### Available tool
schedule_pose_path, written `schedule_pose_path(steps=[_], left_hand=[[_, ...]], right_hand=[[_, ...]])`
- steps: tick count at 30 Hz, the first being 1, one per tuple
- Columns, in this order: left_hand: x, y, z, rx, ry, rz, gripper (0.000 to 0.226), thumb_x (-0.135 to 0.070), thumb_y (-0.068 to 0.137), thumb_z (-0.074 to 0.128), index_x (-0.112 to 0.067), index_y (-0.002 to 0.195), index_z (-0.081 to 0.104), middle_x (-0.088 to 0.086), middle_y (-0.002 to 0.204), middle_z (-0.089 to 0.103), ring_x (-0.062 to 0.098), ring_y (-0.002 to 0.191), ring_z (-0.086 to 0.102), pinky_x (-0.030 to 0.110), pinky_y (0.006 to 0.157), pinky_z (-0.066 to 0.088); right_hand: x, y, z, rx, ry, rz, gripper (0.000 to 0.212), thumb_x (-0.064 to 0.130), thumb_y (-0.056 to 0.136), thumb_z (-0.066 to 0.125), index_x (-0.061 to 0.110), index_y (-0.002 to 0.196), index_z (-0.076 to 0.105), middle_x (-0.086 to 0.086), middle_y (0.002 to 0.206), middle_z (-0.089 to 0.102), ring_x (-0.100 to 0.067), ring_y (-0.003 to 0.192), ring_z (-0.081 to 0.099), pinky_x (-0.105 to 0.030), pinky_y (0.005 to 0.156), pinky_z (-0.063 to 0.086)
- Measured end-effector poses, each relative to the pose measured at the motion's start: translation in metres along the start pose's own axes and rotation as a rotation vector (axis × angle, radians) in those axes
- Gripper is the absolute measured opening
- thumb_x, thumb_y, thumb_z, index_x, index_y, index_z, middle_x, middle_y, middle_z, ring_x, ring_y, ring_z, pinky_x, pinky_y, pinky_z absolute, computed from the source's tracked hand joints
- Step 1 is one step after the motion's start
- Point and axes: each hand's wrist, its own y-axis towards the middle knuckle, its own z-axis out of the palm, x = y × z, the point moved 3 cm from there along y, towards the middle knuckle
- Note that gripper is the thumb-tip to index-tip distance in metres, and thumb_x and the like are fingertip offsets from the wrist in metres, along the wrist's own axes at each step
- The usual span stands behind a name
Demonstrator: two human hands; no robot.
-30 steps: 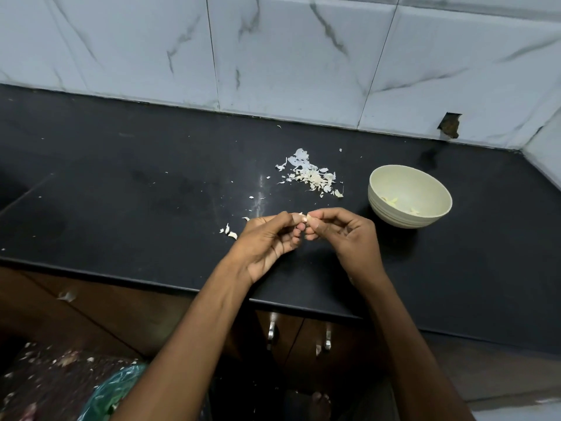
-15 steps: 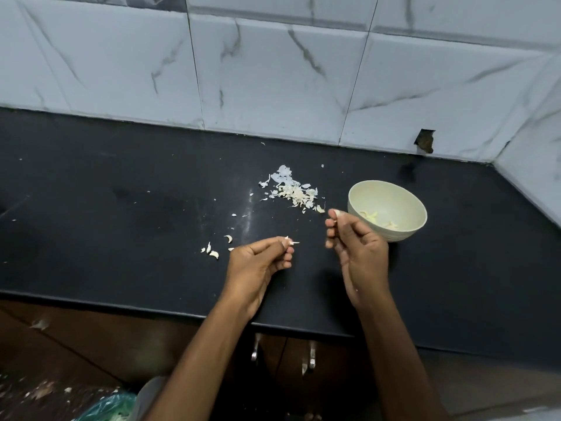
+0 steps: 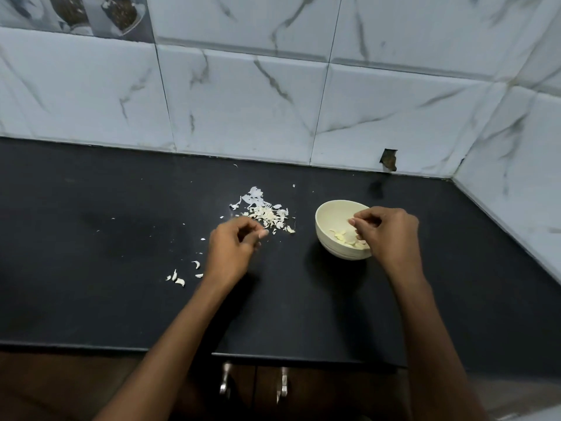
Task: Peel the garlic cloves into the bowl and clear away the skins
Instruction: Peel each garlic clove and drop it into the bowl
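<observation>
A cream bowl (image 3: 331,205) stands on the black counter (image 3: 121,238), right of centre, with several peeled garlic cloves (image 3: 343,237) in its bottom. My right hand (image 3: 387,233) hovers over the bowl's right side, its fingers loosely bent and apart, and I see nothing between them. Left of the bowl lies a pile of garlic skins (image 3: 267,214). My left hand (image 3: 232,249) is at the near edge of that pile with curled fingers. Whether a skin is pinched in it is hidden. A few unpeeled cloves (image 3: 179,280) lie further left.
Small skin flakes (image 3: 202,239) are scattered around the pile. Marble-pattern wall tiles (image 3: 243,110) close off the back and right of the counter. Its front edge runs above cabinet doors with metal handles (image 3: 224,381).
My hands parted. The right one carried the peeled clove rightward over the bowl. The left one moved up to the skin pile, and the skin it pinched is no longer visible.
</observation>
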Motion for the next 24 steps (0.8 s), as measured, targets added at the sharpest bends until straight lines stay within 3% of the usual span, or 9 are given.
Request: schedule_pose_path(steps=[5,8,11,13,15,17,19,21,24], left_hand=[[-0.014,0.027,0.001,0.102,0.354,0.157,0.063,0.025,0.081,0.046,-0.007,0.129,0.071,0.011,0.128,0.070,0.026,0.118,0.067,0.011,0.097,0.044],[-0.004,0.038,0.003,0.257,0.424,0.175,0.075,0.023,0.086,0.047,-0.018,0.148,0.056,0.002,0.166,0.035,0.029,0.156,0.025,0.039,0.125,0.026],[0.004,0.044,-0.005,0.161,0.401,0.199,0.049,-0.003,0.094,0.072,-0.019,0.139,0.065,0.006,0.158,0.042,0.029,0.150,0.033,0.032,0.120,0.031],[0.001,0.042,-0.018,-0.059,0.325,0.234,0.025,-0.009,0.089,0.081,-0.016,0.112,0.079,0.005,0.116,0.061,0.005,0.109,0.057,0.006,0.090,0.037],[-0.003,0.038,-0.026,-0.139,0.215,0.215,0.033,0.009,0.087,0.073,-0.013,0.110,0.080,0.003,0.098,0.068,-0.009,0.086,0.061,0.002,0.076,0.040],[0.000,0.035,-0.037,-0.032,0.182,0.153,0.072,0.026,0.082,0.050,-0.017,0.137,0.067,0.000,0.129,0.070,-0.011,0.116,0.059,0.002,0.096,0.041],[0.006,0.036,-0.044,0.119,0.190,0.108,0.093,0.026,0.080,0.039,-0.028,0.156,0.045,-0.005,0.161,0.041,0.003,0.150,0.029,0.006,0.116,0.024],[0.015,0.036,-0.059,0.165,0.175,0.112,0.090,0.023,0.086,0.045,-0.030,0.159,0.038,-0.005,0.168,0.030,0.003,0.154,0.020,0.014,0.121,0.024],[0.027,0.038,-0.083,0.039,0.212,0.165,0.050,0.003,0.094,0.067,-0.019,0.139,0.066,-0.003,0.144,0.062,0.004,0.136,0.053,0.028,0.118,0.040]], right_hand=[[-0.001,0.008,0.001,0.073,-0.247,-0.074,0.023,0.016,0.099,0.069,0.013,0.121,0.078,-0.010,0.103,0.075,-0.026,0.094,0.069,-0.028,0.081,0.050],[0.004,0.003,-0.002,0.001,-0.162,-0.129,0.024,0.009,0.099,0.065,0.014,0.119,0.079,-0.008,0.099,0.073,-0.023,0.088,0.070,-0.037,0.083,0.057],[0.020,-0.010,0.003,-0.003,0.087,-0.107,0.019,0.006,0.096,0.068,0.018,0.105,0.081,0.003,0.100,0.075,-0.009,0.079,0.074,-0.026,0.083,0.059],[0.040,-0.020,0.020,0.079,0.242,-0.093,0.018,0.004,0.096,0.069,0.017,0.101,0.081,0.006,0.095,0.076,-0.005,0.077,0.075,-0.017,0.079,0.057],[0.058,-0.027,0.043,0.140,0.319,-0.140,0.017,0.004,0.096,0.070,0.014,0.102,0.081,0.002,0.093,0.077,-0.006,0.077,0.076,-0.016,0.077,0.057],[0.077,-0.032,0.070,0.152,0.343,-0.202,0.020,0.002,0.094,0.071,0.015,0.105,0.082,0.002,0.098,0.078,-0.005,0.081,0.075,-0.012,0.078,0.054],[0.090,-0.031,0.093,0.203,0.292,-0.245,0.031,-0.004,0.091,0.068,0.017,0.110,0.081,0.003,0.107,0.078,-0.004,0.092,0.072,-0.007,0.085,0.048],[0.104,-0.031,0.120,0.314,0.193,-0.294,0.043,-0.012,0.084,0.062,0.017,0.109,0.081,0.001,0.113,0.076,-0.009,0.105,0.069,-0.001,0.092,0.039],[0.110,-0.029,0.144,0.275,0.076,-0.269,0.031,-0.007,0.078,0.067,0.024,0.082,0.069,0.000,0.096,0.065,-0.018,0.088,0.062,-0.020,0.085,0.046]])
